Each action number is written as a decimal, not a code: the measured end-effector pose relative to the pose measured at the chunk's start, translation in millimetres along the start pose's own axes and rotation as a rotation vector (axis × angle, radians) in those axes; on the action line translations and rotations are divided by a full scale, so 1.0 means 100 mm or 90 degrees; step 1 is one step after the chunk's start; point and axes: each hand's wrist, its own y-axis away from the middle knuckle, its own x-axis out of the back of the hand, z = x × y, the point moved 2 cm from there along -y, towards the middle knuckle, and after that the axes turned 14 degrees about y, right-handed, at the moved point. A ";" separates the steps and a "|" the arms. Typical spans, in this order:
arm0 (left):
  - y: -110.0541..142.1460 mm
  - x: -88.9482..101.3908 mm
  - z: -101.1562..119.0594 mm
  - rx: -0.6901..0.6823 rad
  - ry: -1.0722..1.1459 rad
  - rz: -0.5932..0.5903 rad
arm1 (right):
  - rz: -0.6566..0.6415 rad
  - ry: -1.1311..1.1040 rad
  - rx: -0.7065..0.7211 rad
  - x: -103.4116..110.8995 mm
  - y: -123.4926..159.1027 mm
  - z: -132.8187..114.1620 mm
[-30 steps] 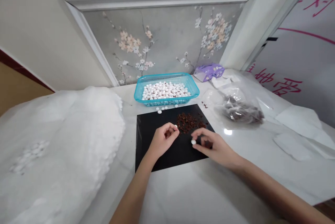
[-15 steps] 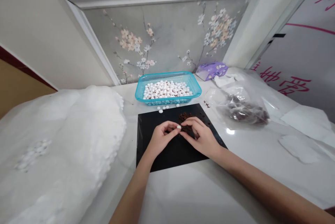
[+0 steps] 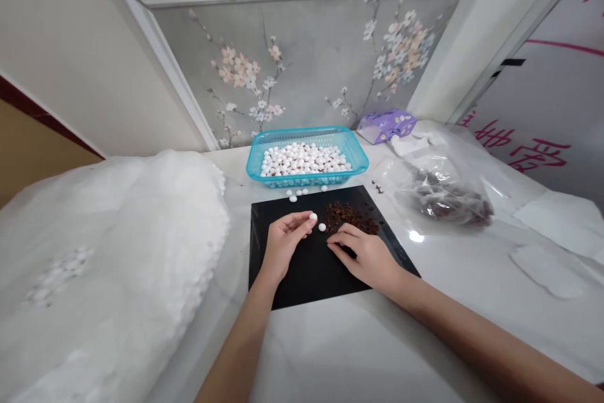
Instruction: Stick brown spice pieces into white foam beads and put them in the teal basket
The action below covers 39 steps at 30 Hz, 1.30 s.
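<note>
Your left hand (image 3: pixel 284 242) reaches forward over a matte black flat sheet (image 3: pixel 278 283), and a small glossy white rounded bead (image 3: pixel 313 217) sits right at its fingertips. It may be pinched there, but from this view you can't tell whether it's truly gripped or just resting. A second small white rounded bead (image 3: pixel 321 227) lies loose on the sheet just beyond those fingertips, toward your right hand (image 3: pixel 363 256). That hand rests low with its fingers loosely curled, released and holding nothing visible. Just past the right fingertips sits a crumbly dark reddish-brown pile (image 3: pixel 352 217). The beads look light, hard and smooth, so they'll probably roll or slip easily; the pads of your thumb and forefinger, set on opposite sides at the widest part, should suit them best. The pile looks dry, light and brittle, and likely to scatter at a touch. Farther ahead of your grip, a shallow turquoise plastic mesh basket (image 3: pixel 352 142) holds many more white beads (image 3: pixel 302 161), with a few loose white beads (image 3: pixel 297 193) in front of it. A clear plastic bag of dark brown pieces (image 3: pixel 443 202) lies beyond your right hand.
</note>
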 end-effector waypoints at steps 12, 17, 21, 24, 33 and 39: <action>0.07 -0.03 0.02 0.060 -0.066 -0.136 | 0.168 -0.131 -0.085 0.07 -0.09 -0.04; 0.06 -0.01 0.00 0.065 -0.070 -0.153 | 0.168 -0.114 -0.070 0.08 -0.09 -0.05; 0.06 -0.02 -0.01 0.055 -0.080 -0.151 | 0.172 -0.116 -0.067 0.08 -0.08 -0.05; 0.07 -0.02 0.00 0.051 -0.091 -0.154 | 0.167 -0.117 -0.068 0.07 -0.08 -0.05; 0.07 -0.02 0.02 0.053 -0.094 -0.163 | 0.130 -0.171 -0.032 0.06 -0.10 -0.04; 0.06 0.00 0.00 0.063 -0.067 -0.145 | 0.086 -0.213 -0.009 0.06 -0.08 -0.05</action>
